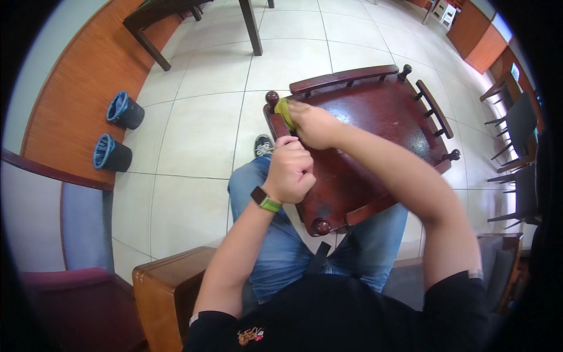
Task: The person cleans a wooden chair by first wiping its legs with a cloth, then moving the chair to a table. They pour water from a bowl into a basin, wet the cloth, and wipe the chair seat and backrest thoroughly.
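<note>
A dark red wooden tray-like tabletop (374, 119) with low rails and round corner knobs stands before me, over my knees. My left hand (291, 169), with a watch on a green band at its wrist, is closed around the rail on the left side. Just beyond it, my right hand (314, 123) presses a yellow-green cloth (285, 113) against the inner side of the far left corner, beside the round knob (272, 97). The fingers of my right hand are partly blurred, and the rail under my left hand is mostly hidden.
Two dark bins (121, 154) with blue liners stand on the tiled floor at left, by a wood panel. A dark table (250, 26) is at the far left. Chairs (521, 125) line the right side. A wooden armrest (171, 281) is near my left elbow.
</note>
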A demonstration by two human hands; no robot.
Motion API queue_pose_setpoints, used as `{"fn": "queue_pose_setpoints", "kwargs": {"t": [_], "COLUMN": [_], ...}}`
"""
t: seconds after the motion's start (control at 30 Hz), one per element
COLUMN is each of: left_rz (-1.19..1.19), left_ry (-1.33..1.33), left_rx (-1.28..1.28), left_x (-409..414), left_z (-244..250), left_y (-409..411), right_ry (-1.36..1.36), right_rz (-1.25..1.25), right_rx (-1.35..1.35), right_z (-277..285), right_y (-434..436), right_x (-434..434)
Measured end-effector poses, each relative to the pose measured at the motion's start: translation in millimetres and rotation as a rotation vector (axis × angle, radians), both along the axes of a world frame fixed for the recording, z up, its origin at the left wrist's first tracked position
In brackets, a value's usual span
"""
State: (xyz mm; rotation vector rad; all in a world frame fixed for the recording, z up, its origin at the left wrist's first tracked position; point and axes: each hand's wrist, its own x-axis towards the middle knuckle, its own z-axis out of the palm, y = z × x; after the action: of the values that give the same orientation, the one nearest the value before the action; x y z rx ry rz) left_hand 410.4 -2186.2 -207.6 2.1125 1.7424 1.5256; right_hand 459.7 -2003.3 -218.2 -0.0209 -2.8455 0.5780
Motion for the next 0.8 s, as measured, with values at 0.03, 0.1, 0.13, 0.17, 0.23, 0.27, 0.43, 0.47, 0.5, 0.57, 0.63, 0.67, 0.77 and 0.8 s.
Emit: {"fn": "queue_pose_setpoints", "kwargs": {"t": [0.03, 0.1, 0.13, 0.17, 0.23, 0.27, 0.43, 0.47, 0.5, 0.57, 0.63, 0.67, 0.77, 0.8], "left_rz": [0.008, 0.028, 0.030, 0.029, 0.029, -0.004, -0.015, -0.006, 0.006, 0.015, 0.071, 0.080, -0.106, -0.122], "left_ry": [-0.019, -0.029, -0.029, -0.029, -0.023, -0.014, -0.014, -0.029, -0.039, 0.023, 0.149, 0.133, 0.055, 0.130], "left_rx": [0.014, 0.006, 0.010, 0.014, 0.075, 0.069, 0.043, 0.049, 0.055, 0.000, -0.067, -0.161, -0.398, -0.446], "left_x": [0, 0, 1, 2, 3, 4, 2, 3, 4, 4, 12, 30, 93, 121], "left_z": [-3, -3, -3, -3, -3, -2, -9, -8, -6, 2, 10, 28, 67, 78], "left_y": [-4, -6, -6, -5, 0, 5, 2, 2, -2, -7, -7, -7, -11, -10], "right_ry": [0.000, -0.072, -0.085, -0.097, 0.088, 0.024, -0.223, -0.213, -0.301, -0.587, -0.624, -0.299, 0.503, 0.669], "right_rz": [0.120, 0.329, 0.323, 0.313, 0.080, 0.027, 0.288, 0.306, 0.294, 0.054, -0.345, -0.475, -1.026, -1.187], "right_rx": [-0.084, -0.176, -0.162, -0.149, -0.057, 0.033, -0.260, -0.197, -0.194, -0.009, 0.098, 0.113, -0.284, -0.436], "right_z": [5, 21, 21, 19, 9, -6, 28, 36, 50, 77, 101, 84, 69, 68], "right_y": [-1, 11, 12, 13, -7, -7, -12, -11, -9, 5, 26, 51, 65, 65], "right_x": [7, 28, 31, 34, 28, 24, 94, 120, 144, 189, 243, 283, 344, 360]}}
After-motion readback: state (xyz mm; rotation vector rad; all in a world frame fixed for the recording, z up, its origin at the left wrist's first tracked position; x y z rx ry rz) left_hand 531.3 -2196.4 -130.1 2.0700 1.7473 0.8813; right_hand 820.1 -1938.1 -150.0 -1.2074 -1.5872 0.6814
